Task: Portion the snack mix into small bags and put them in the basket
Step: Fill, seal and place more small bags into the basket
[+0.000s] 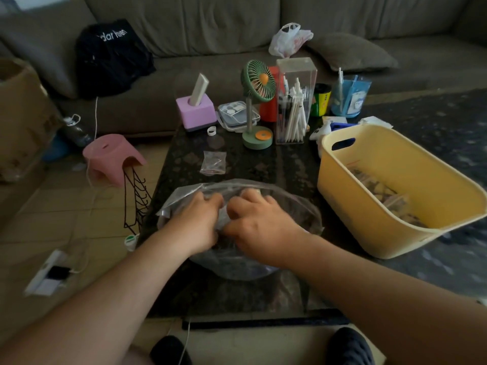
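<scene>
Left grip: I see my left hand (197, 219) palm down inside the big clear bag (295, 204), fingers curled onto crinkled plastic; whether it pinches anything I cannot tell.
Right grip: my right hand (259, 227) lies just beside the left, knuckles up, fingers bent into the same plastic; the hold is hidden from me.
Snack mix: dark and blurred under both hands, inside the big clear bag's wide, glossy mouth; single pieces are too dim to make out.
Small bag: one flat, clear zip bag (213, 162) lies on the worktop (184, 154) beyond my hands, apart from them.
Basket: a smooth yellow plastic basket (374, 227) with an oval handle slot stands to the right of my right hand, holding filled small bags (390, 198) in a heap.
Worktop surface: dark, speckled, glossy stone look.
Far side: a green desk fan (257, 88), a lilac block (196, 113), a clear box of white pens (293, 101).
Writing: the black cloth bag (110, 54) on the sofa (210, 22) shows white letters, only partly readable.
Cut off: my shoes at the lower edge.
</scene>
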A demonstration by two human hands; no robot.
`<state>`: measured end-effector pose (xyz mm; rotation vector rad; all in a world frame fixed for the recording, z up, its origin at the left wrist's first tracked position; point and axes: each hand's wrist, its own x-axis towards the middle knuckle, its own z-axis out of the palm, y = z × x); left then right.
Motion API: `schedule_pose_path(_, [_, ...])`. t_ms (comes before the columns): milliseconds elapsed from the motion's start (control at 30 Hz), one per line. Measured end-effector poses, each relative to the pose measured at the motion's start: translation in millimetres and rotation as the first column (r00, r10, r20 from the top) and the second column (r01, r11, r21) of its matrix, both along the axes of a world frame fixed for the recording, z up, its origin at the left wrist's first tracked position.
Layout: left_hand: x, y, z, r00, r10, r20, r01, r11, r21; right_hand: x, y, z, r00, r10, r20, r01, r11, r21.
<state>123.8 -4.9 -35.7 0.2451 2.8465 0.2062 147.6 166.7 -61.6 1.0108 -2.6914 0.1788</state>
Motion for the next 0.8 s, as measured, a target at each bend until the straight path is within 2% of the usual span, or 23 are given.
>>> schedule_pose_path(67, [0.1,-2.3,4.0,1.000,-0.011,-0.016,0.012,0.999,0.040,-1.0,-7.5,-5.0,0.996,-0.051,0.067,0.046,0.996,0.079])
schedule_pose_path(167, [-0.3,-10.5,12.2,0.998,0.005,-0.068,0.005,0.988,0.151,-8.0,-4.9,-1.1,0.950,-0.234,0.204,0.196,0.962,0.190])
schedule_pose_path(233, [-0.7,-14.6,14.7,0.999,0.042,-0.026,-0.034,0.962,0.272,-10.3,-5.5,3.6,0.930,-0.271,0.248,0.230,0.956,0.182])
schedule_pose_path(333, [-2.1,-18.1,13.7,0.987,0.108,0.115,-0.152,0.847,0.510,-10.0,-7.2,7.5,0.906,-0.284,0.314,0.247,0.957,0.152])
schedule_pose_path(400, [-4.5,-18.3,12.5,0.970,0.157,0.188,-0.240,0.767,0.595,-9.7,-6.4,8.8,0.896,-0.290,0.336,0.261,0.957,0.128])
schedule_pose_path(433, [-5.9,-17.1,10.4,0.961,0.173,0.216,-0.271,0.751,0.603,-9.8,-5.8,9.5,0.893,-0.291,0.344,0.268,0.957,0.113])
schedule_pose_path(567, [-7.6,-9.9,4.0,0.931,0.227,0.285,-0.347,0.786,0.511,-7.4,-3.0,11.1,0.865,-0.300,0.402,0.288,0.953,0.092])
schedule_pose_path(667, [-7.0,-6.7,-0.6,0.942,0.198,0.270,-0.301,0.856,0.421,-5.8,-1.9,11.0,0.867,-0.305,0.394,0.286,0.952,0.108])
schedule_pose_path(800, [-6.9,-4.7,-5.5,0.957,0.148,0.249,-0.255,0.841,0.477,-5.5,-2.2,9.4,0.873,-0.298,0.387,0.279,0.955,0.105])
